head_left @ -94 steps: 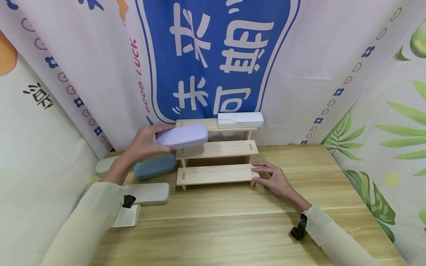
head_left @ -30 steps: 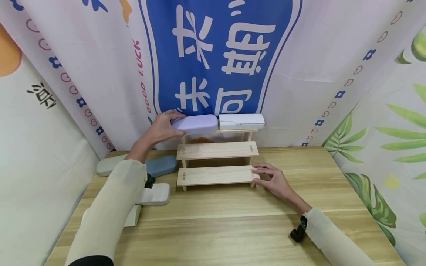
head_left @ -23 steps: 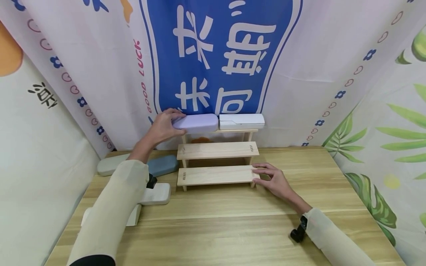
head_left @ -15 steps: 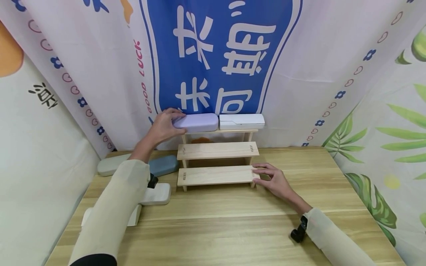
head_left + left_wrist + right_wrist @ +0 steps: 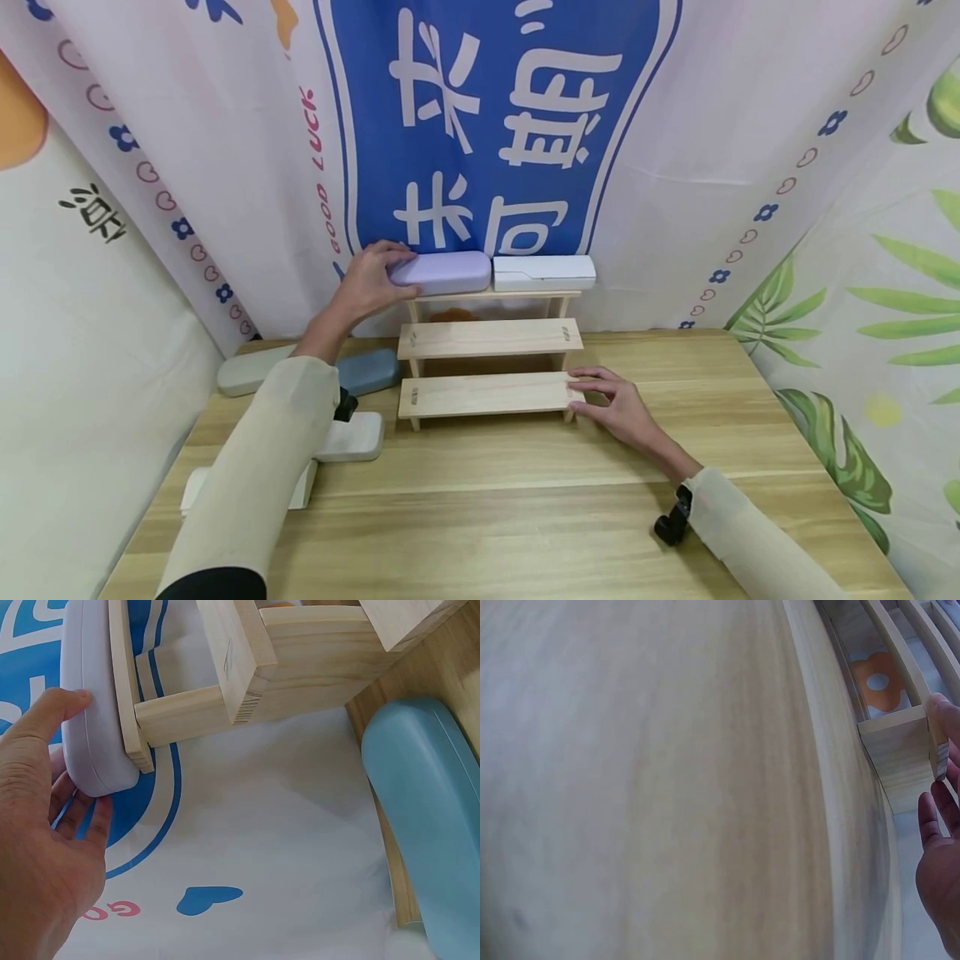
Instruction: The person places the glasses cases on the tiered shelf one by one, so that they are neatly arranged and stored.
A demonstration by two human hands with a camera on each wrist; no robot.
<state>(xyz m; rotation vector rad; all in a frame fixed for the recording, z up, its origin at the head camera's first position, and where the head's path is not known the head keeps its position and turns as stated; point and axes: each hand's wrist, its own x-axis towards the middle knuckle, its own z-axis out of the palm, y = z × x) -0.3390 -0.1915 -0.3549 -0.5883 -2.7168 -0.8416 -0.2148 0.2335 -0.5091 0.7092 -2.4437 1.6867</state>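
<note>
On the top step of a three-tier wooden stand [image 5: 487,395] lies a lilac glasses case [image 5: 448,273]. My left hand [image 5: 369,282] grips its left end, with the thumb on the front side, as the left wrist view also shows the thumb on the lilac case [image 5: 101,742]. A white glasses case [image 5: 544,273] sits to its right on the same step, a narrow gap between them. My right hand [image 5: 618,406] holds the right end of the bottom step, thumb and fingers around the board's edge; in the right wrist view the fingers reach the stand [image 5: 900,746].
Left of the stand on the table [image 5: 480,533] lie a blue case [image 5: 369,372], a grey-green case [image 5: 251,371] and a light grey case [image 5: 356,437]. A whitish case [image 5: 302,487] is partly hidden under my left sleeve. A printed cloth [image 5: 675,217] hangs behind.
My left hand has carried the lilac case up and right from over the middle step onto the top step beside the white case. The right hand has stayed at the bottom step.
</note>
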